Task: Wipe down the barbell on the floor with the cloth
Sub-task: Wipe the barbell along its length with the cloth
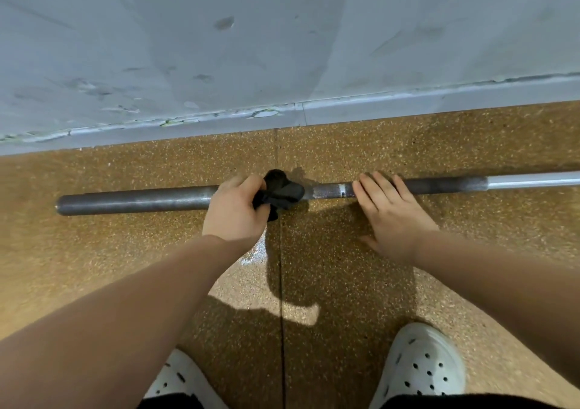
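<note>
Mid-frame, my left hand point(233, 212) pinches the crumpled black cloth point(279, 193) against the long dark-grey steel barbell point(135, 200); my right hand point(392, 212) presses flat, fingers spread. Slackening might let it roll.

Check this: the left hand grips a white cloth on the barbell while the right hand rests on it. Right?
No: the head view shows the cloth is black, not white. The left hand grips it; the right hand rests on the barbell.
</note>
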